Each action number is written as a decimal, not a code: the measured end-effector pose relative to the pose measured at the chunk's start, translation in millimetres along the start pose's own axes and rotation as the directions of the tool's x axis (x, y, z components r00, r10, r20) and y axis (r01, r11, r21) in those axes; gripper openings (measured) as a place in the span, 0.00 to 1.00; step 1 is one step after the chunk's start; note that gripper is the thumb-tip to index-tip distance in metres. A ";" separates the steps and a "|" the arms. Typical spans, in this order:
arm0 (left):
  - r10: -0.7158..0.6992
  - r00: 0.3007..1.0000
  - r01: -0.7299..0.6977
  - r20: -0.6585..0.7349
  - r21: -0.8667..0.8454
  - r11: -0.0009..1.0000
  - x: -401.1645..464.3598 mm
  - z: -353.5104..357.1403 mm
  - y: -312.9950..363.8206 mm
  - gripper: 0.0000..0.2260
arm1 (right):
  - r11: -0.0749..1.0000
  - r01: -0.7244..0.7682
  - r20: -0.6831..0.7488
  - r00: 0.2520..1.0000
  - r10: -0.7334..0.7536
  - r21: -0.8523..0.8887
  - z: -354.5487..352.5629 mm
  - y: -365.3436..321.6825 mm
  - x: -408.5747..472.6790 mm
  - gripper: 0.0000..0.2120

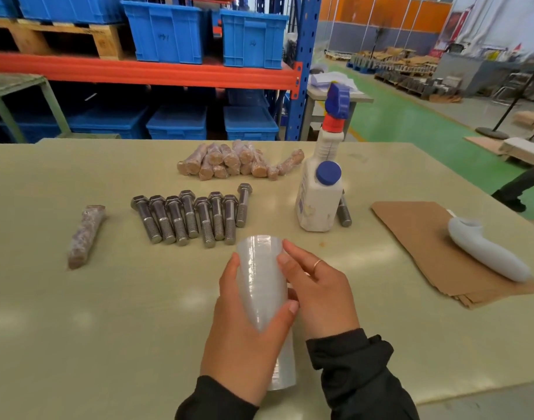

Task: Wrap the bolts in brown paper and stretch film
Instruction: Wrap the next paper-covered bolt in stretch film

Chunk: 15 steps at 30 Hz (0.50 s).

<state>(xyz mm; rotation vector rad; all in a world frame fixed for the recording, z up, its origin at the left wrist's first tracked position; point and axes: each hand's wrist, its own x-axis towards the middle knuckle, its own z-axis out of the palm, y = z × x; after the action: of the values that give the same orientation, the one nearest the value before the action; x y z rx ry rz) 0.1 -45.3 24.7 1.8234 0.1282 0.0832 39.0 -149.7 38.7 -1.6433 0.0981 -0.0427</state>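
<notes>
warehouse tabletop (77, 313): left hand (244, 334) fingers wrapped round film roll (264, 286), right hand (317, 292) fingers resting straight on it; bare bolts (190, 216) at 11 o'clock, shanks pointing near.

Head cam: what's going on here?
A person at a table holds a film roll in both hands: the left hand grips its side, the right hand rests fingers on it. Eight bare bolts lie in a row, another sits behind the spray bottle. A pile of wrapped bolts lies behind the row, one wrapped bolt on the left. Brown paper is stacked on the right.
</notes>
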 end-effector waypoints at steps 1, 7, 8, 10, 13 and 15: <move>0.029 0.999 -0.029 -0.014 0.050 0.998 -0.1 -0.3 -0.6 0.43 | 0.999 -0.022 -0.034 0.999 0.024 0.046 -0.5 -0.2 0.7 0.10; 0.080 0.995 -0.061 -0.065 0.259 0.964 -0.7 2.4 1.4 0.43 | 0.999 -0.032 -0.118 0.992 0.036 0.041 -3.6 -6.1 6.5 0.12; 0.090 0.994 -0.069 -0.061 0.294 0.953 -0.4 1.6 3.2 0.42 | 0.999 -0.039 -0.125 0.991 0.041 0.021 -3.5 -7.0 9.1 0.12; 0.123 0.991 -0.101 -0.043 0.340 0.935 1.6 -0.2 6.0 0.38 | 0.998 -0.062 -0.120 0.991 0.061 -0.003 -2.7 -8.9 15.1 0.12; 0.109 0.994 -0.101 -0.026 0.201 0.974 10.5 -3.7 6.2 0.35 | 0.995 -0.100 -0.116 0.988 0.100 0.004 -1.5 -9.5 23.2 0.13; 0.043 0.999 -0.043 -0.010 0.005 0.999 17.1 -5.9 5.6 0.32 | 0.986 -0.157 -0.102 0.981 0.162 0.056 -1.3 -7.8 27.8 0.13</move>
<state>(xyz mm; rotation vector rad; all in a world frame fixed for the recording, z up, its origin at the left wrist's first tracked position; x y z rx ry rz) 16.5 -38.8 31.5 1.8311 0.0958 0.1227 66.8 -153.0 45.7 -1.5800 0.3081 -0.0097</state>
